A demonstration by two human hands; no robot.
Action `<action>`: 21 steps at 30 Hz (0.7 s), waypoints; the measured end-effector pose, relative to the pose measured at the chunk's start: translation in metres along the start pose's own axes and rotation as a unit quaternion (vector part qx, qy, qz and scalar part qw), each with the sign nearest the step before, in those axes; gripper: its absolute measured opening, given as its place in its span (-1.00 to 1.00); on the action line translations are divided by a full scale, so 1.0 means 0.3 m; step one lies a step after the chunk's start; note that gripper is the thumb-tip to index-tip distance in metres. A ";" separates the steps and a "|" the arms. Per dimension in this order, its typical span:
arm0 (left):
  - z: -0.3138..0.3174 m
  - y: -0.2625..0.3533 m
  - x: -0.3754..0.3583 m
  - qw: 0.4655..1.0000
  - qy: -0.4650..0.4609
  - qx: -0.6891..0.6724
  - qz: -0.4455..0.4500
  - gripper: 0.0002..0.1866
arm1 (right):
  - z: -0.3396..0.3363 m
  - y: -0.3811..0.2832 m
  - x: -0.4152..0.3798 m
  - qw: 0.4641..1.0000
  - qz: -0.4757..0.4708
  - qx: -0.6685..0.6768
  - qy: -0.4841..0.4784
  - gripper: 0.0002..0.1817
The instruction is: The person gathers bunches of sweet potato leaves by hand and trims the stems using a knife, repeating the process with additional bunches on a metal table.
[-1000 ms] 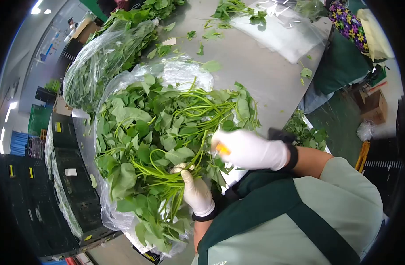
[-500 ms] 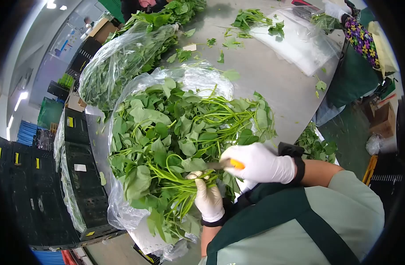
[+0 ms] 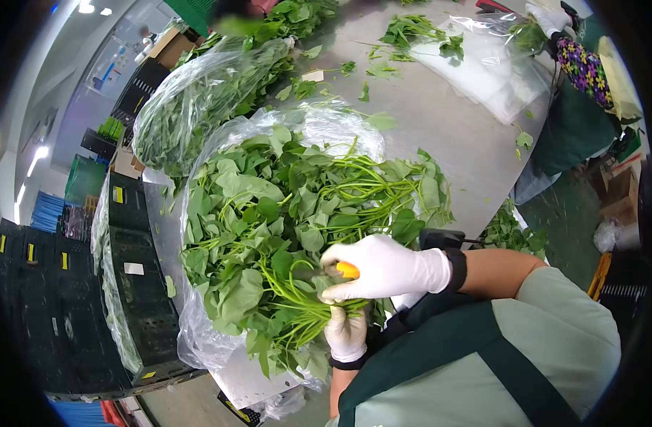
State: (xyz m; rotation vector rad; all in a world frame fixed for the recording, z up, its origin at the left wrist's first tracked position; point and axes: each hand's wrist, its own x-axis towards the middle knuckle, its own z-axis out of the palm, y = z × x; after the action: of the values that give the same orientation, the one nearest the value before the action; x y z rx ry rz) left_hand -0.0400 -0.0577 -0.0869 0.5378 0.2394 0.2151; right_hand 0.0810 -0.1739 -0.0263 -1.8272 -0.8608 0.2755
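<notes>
While the white-gloved left hand [image 3: 346,331] grips a bunch of long green stems [image 3: 297,313] over the clear plastic bag of leafy greens [image 3: 283,213], the white-gloved right hand [image 3: 383,269] clasps an orange-handled knife [image 3: 346,270] against them; trimming looks unfinished, most greens untouched.

The right hand [image 3: 383,269], in a white glove, gripped an orange-handled knife [image 3: 340,270] whose blade pointed away from it into the leafy greens [image 3: 283,220]. Directly beneath it, the gloved left hand [image 3: 347,331] was closed around a bunch of green stems [image 3: 305,320] fanning out just beside its fingers. The greens lay heaped on an opened plastic bag [image 3: 198,341] on the steel table [image 3: 440,121]. Beyond both hands sat another bagged bundle of greens [image 3: 198,99], and well away from the right hand, a stack of clear bags [image 3: 490,71].
</notes>
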 end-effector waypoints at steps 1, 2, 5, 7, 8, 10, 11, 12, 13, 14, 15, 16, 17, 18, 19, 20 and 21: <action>0.002 0.003 0.000 1.000 -0.002 0.001 -0.003 -0.78 | 0.020 0.023 0.009 0.999 0.004 0.006 -0.043 -0.69; 0.000 0.005 -0.002 0.999 -0.048 -0.005 -0.007 -0.80 | 0.024 0.036 0.016 0.999 0.007 0.004 -0.037 -0.69; -0.019 0.017 -0.026 0.988 -0.136 -0.040 -0.056 -0.86 | -0.004 0.067 0.016 0.998 -0.024 -0.043 -0.035 -0.84; -0.049 0.028 -0.042 0.973 -0.193 -0.096 -0.078 -0.90 | -0.034 0.119 0.013 0.994 -0.025 -0.100 0.021 -0.85; -0.053 0.036 -0.050 0.964 -0.227 -0.115 -0.083 -0.93 | -0.068 0.141 0.016 0.991 -0.014 -0.125 0.046 -0.85; -0.051 0.042 -0.065 0.969 -0.214 -0.088 -0.092 -0.94 | -0.140 0.181 0.026 0.988 0.004 -0.109 0.113 -0.85; -0.054 0.045 -0.071 0.969 -0.218 -0.097 -0.067 -0.93 | -0.185 0.232 0.040 0.976 0.001 -0.152 0.154 -0.85; -0.058 0.056 -0.076 0.968 -0.223 -0.103 -0.043 -0.92 | -0.247 0.246 0.051 0.965 0.051 -0.147 0.212 -0.87; -0.059 0.081 -0.091 0.976 -0.186 -0.107 -0.049 -0.89 | -0.311 0.314 0.061 0.935 0.037 -0.238 0.260 -0.87; -0.050 0.089 -0.097 0.980 -0.173 -0.099 -0.021 -0.87 | -0.385 0.328 0.056 0.908 0.145 -0.341 0.194 -0.82; -0.045 0.088 -0.097 0.987 -0.149 -0.058 0.027 -0.88 | -0.413 0.358 0.034 0.886 0.111 -0.389 0.226 -0.79; -0.040 0.083 -0.093 0.989 -0.124 -0.018 0.076 -0.89 | -0.428 0.380 0.021 0.860 0.075 -0.436 0.255 -0.75; -0.039 0.076 -0.082 0.984 -0.128 0.035 0.116 -0.87 | -0.421 0.398 0.011 0.859 0.076 -0.438 0.255 -0.75; -0.028 0.064 -0.070 0.984 -0.129 0.034 0.115 -0.87 | -0.392 0.361 0.009 0.885 0.088 -0.399 0.221 -0.75; -0.011 0.053 -0.053 0.986 -0.031 0.079 0.141 -0.85 | -0.357 0.334 0.010 0.910 0.099 -0.358 0.187 -0.73; 0.002 0.045 -0.041 0.976 0.067 0.124 0.167 -0.82 | -0.322 0.321 0.012 0.931 0.121 -0.319 0.131 -0.70; 0.002 0.038 -0.030 0.979 0.094 0.115 0.141 -0.78 | -0.282 0.334 0.013 0.937 0.118 -0.312 0.106 -0.71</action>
State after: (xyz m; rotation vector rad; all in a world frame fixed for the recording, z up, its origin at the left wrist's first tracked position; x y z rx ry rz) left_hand -0.0499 -0.0508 -0.0789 0.7830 0.3758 0.5199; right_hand 0.1734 -0.2513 -0.0780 -2.5053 -0.6105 -0.0615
